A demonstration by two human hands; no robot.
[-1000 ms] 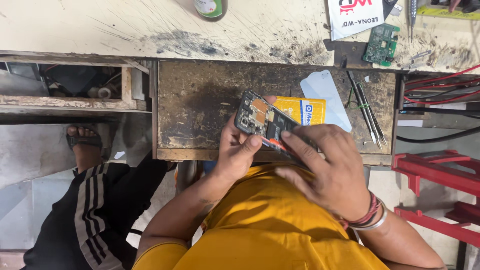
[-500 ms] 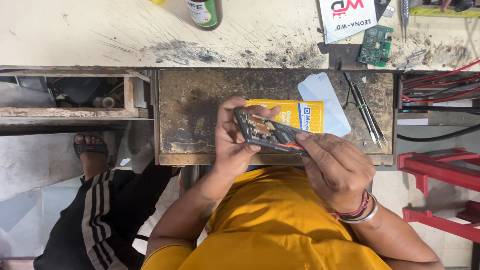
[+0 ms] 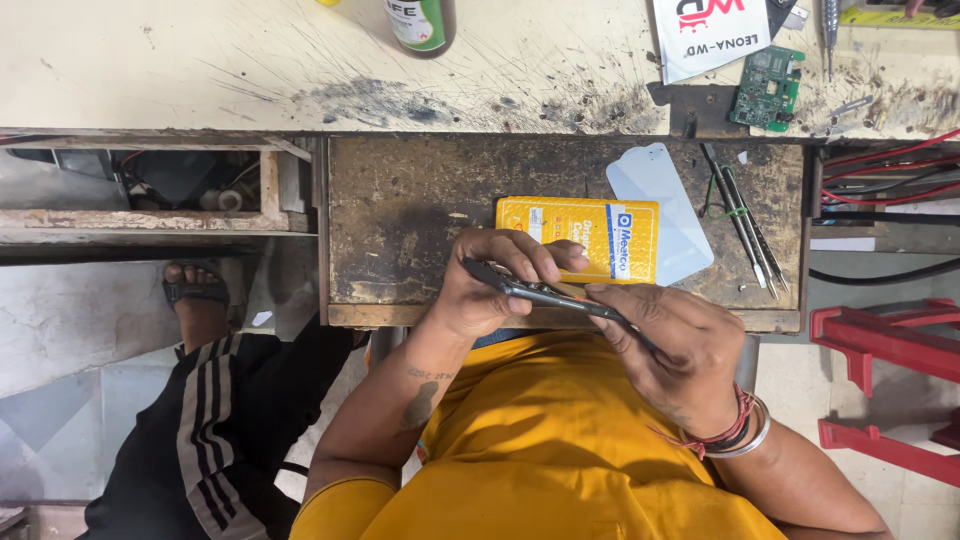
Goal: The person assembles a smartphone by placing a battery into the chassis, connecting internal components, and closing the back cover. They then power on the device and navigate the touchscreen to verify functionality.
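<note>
I see the phone now turned edge-on above the yellow box, left hand and right hand both gripping it, bare drawer board lying left of the box.

Rough, scorched wooden tray; glossy yellow card packet (smooth); matt phone.

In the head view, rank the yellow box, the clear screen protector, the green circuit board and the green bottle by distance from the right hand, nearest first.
From the right hand:
1. Yellow box, just above the hand, in the drawer.
2. Screen protector, beyond the box, in the drawer.
3. Circuit board, up on the bench, right side.
4. Bottle, top edge of the bench, towards the left.
</note>
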